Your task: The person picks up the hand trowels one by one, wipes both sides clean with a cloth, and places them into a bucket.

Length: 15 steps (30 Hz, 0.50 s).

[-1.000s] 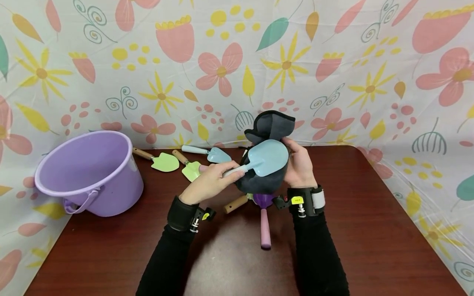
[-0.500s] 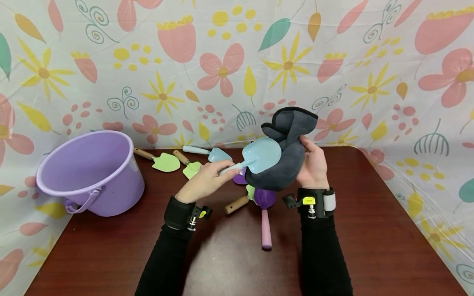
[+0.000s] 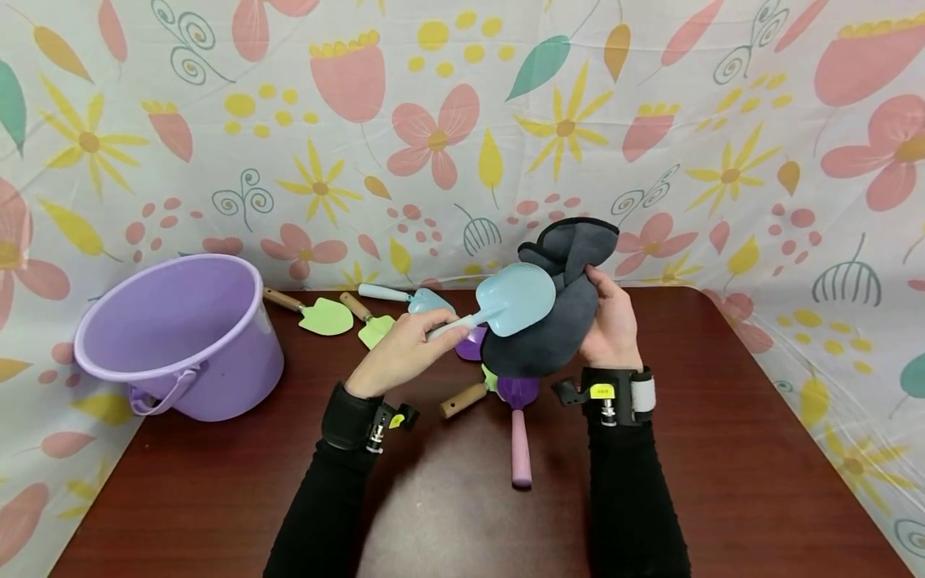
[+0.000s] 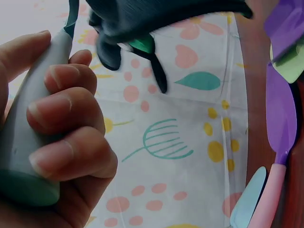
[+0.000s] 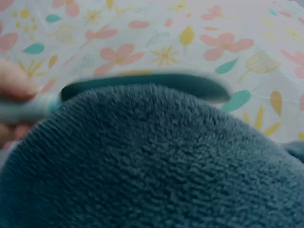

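My left hand (image 3: 393,353) grips a small light-blue garden shovel (image 3: 516,299) by its pale handle, the blade tilted up to the right. Curled fingers round that handle show in the left wrist view. A dark grey plush cloth (image 3: 538,351) with black edging is bunched in my right hand (image 3: 610,321), its thumb along the cloth's right side. The blade lies in front of the cloth; whether they touch I cannot tell. In the right wrist view the plush cloth (image 5: 156,166) fills the lower part, with the blurred shovel blade (image 5: 147,86) along its upper edge.
A purple bucket (image 3: 238,353) stands at the left. Green trowels (image 3: 327,317) with wooden handles and another blue shovel (image 3: 383,293) lie along the back. Below the cloth lie a purple scoop with a pink handle (image 3: 520,449) and a wooden handle (image 3: 462,400), partly covered.
My right hand has carried the cloth to the right, off the middle of the shovel. The shovel blade shifted slightly left, then back right and up a little. Left hand keeps its grip.
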Tool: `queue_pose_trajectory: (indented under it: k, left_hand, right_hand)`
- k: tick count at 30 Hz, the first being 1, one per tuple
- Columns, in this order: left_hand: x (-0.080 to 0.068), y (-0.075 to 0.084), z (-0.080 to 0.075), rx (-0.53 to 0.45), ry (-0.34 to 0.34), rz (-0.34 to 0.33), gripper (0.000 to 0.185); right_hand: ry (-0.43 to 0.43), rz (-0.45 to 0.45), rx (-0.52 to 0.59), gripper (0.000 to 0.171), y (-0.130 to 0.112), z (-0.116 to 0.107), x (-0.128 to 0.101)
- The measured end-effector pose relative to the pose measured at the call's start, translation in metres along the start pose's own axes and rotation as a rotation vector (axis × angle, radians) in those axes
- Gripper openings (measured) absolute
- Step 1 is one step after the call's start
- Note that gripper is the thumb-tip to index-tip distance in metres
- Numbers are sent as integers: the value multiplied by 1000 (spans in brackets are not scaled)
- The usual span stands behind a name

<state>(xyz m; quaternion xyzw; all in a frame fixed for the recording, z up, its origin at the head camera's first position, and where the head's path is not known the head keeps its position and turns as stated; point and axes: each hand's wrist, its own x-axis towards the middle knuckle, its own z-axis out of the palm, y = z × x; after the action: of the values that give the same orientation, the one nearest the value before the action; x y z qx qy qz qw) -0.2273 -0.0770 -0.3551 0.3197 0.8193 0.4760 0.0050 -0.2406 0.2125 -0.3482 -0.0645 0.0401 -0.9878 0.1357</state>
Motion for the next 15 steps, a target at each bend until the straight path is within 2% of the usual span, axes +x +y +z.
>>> queue_pose_trajectory:
  k: [2,5,6,11,15]
  left_hand:
    - [0,2,2,-18,1,14,21]
    - [0,4,5,-24,-20,45,22]
    - [1,5,6,-19,-30,54,22]
    - [5,8,14,7,-77,56,22]
    - [7,6,19,-7,-119,25,25]
  right_hand:
    - [28,5,-36,42,6,0,3]
    - [57,18,-115,19,18,3,6]
    - [59,35,-141,17,21,3,6]
    - [-3,139,-169,33,28,5,4]
    - [-41,144,-171,40,29,5,4]
